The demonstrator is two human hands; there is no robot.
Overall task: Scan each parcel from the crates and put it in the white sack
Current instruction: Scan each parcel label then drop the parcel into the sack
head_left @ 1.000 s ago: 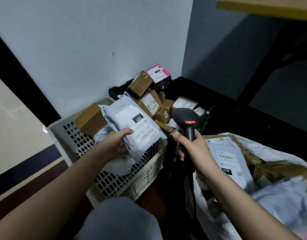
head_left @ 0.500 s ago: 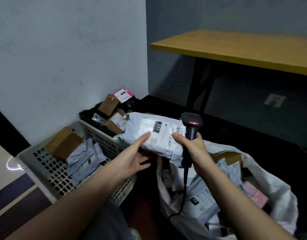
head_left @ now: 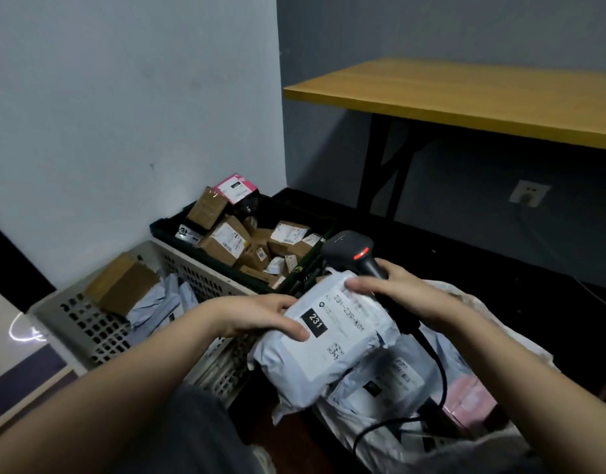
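Left hand (head_left: 257, 316) gripping crinkled grey poly parcel (head_left: 332, 347), right hand (head_left: 397, 292) clasping black scanner (head_left: 353, 249), fingers on parcel

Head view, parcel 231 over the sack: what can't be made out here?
- Label fine print: blurred, too small.
- Scanner handle: hidden behind the right hand and parcel.
- Sack bottom: cut off by the frame edge.
- Left hand fingers under the parcel: hidden.

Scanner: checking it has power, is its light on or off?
On: a red light glows on the scanner head, held in the right hand.
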